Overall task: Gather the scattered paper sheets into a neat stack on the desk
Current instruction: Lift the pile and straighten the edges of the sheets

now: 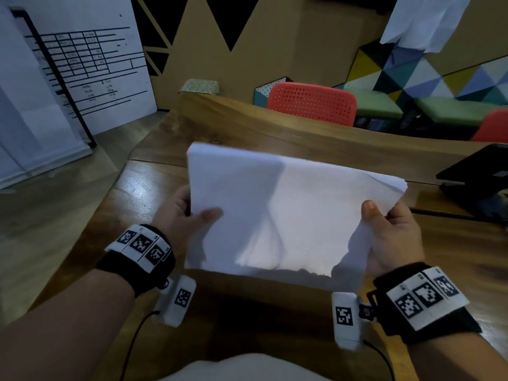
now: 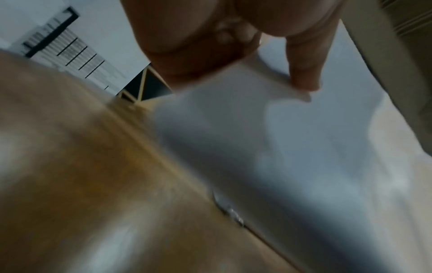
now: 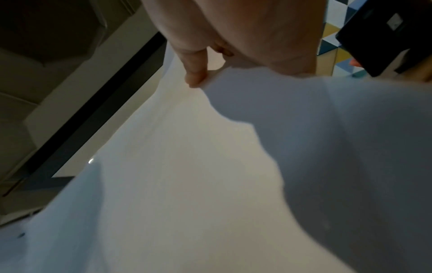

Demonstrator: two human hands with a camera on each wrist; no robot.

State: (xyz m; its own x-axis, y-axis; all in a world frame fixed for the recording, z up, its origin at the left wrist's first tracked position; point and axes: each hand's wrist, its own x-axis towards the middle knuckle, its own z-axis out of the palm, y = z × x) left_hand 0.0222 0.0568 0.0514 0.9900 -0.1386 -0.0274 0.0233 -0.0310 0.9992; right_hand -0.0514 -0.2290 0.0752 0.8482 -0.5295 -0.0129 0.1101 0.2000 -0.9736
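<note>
A bundle of white paper sheets [image 1: 277,213] is held tilted above the wooden desk [image 1: 143,188], its far edges roughly aligned and the right corner fanned. My left hand [image 1: 189,215] grips the bundle's left edge, thumb on top and fingers underneath. My right hand [image 1: 390,232] grips the right edge the same way. In the left wrist view the thumb of my left hand [image 2: 301,73] presses on the paper sheets [image 2: 268,147]. In the right wrist view my right hand [image 3: 198,73] pinches the paper sheets [image 3: 327,147]. The underside of the bundle is hidden.
A black laptop [image 1: 478,171] with a cable lies at the desk's right edge. A large printed board [image 1: 82,70] leans at the left. Red chairs [image 1: 313,103] stand beyond the desk's raised far edge. A small patterned box [image 1: 199,86] sits behind that edge.
</note>
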